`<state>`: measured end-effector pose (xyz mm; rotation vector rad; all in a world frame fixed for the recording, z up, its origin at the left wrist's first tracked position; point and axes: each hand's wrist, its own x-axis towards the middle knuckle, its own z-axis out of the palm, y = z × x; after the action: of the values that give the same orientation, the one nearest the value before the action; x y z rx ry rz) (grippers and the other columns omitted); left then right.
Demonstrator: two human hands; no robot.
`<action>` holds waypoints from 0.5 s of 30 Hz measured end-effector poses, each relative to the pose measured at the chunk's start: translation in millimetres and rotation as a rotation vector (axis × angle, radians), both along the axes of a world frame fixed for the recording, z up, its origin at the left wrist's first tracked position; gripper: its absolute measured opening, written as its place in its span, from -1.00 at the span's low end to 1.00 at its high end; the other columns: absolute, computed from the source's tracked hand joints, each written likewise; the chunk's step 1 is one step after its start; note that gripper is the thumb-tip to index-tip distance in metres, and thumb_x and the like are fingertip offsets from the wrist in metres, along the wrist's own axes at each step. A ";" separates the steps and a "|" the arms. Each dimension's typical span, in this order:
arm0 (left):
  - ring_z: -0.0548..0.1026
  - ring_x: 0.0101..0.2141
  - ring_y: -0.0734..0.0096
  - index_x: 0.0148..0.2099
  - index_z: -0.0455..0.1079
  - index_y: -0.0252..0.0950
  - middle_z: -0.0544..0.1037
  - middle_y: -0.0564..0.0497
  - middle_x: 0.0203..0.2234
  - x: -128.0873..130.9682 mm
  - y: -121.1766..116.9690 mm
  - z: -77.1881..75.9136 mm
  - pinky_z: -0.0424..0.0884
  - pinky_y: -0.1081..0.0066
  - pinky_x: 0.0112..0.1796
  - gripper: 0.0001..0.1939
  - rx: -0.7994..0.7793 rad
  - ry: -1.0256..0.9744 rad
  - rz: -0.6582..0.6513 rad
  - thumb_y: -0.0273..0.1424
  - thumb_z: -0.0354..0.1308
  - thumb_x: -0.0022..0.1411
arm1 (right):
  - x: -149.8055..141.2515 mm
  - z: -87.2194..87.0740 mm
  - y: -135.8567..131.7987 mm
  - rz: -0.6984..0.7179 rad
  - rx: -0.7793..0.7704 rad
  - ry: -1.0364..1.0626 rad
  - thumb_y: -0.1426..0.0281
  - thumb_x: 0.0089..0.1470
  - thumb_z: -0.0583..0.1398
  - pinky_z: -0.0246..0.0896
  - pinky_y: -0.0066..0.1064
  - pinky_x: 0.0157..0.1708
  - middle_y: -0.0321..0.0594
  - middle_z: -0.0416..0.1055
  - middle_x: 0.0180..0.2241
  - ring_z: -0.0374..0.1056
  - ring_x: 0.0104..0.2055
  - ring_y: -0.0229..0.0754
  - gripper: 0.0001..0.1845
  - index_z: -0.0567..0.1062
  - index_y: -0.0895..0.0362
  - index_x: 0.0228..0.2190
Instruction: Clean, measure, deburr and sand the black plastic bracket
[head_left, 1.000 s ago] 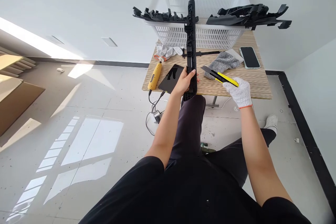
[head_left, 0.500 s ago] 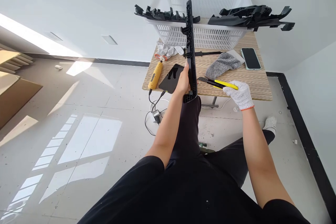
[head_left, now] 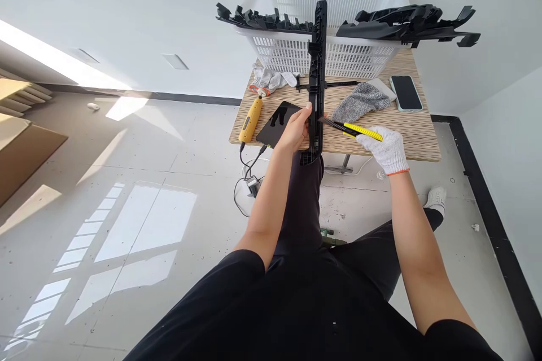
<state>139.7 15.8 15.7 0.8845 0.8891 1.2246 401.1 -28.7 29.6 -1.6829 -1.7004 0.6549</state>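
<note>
My bare left hand (head_left: 295,128) is closed round the lower part of a long black plastic part (head_left: 317,76), which stands nearly upright over the wooden table (head_left: 419,135). My right hand (head_left: 386,149), in a white knit glove, grips a yellow utility knife (head_left: 358,131). Its dark blade end touches the right edge of the black part just beside my left fingers.
A white basket (head_left: 339,56) at the table's back carries more black plastic parts (head_left: 406,22) across its rim. On the table lie a yellow rotary tool (head_left: 249,120), a dark tablet (head_left: 277,122), a grey cloth (head_left: 359,101), a phone (head_left: 406,92) and white gloves (head_left: 271,79). Cables hang below.
The black part has tilted and shifted slightly right in my left hand. The knife has moved left until its tip meets the part's edge.
</note>
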 end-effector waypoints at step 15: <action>0.69 0.01 0.18 -0.14 0.55 -0.25 0.71 -0.05 -0.18 -3.7 -2.1 1.9 0.66 0.28 -0.01 -0.73 0.037 -0.033 -0.026 -0.13 0.30 0.37 | 2.1 -4.1 0.1 -0.027 -0.012 0.063 -0.05 -0.05 0.42 0.37 -0.21 -0.28 -0.26 0.57 -0.44 0.47 -0.36 -0.07 -0.56 0.70 0.01 -0.28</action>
<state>136.0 13.8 17.6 0.9006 0.8289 1.2333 403.2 -28.6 25.5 -1.6731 -1.6298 0.6993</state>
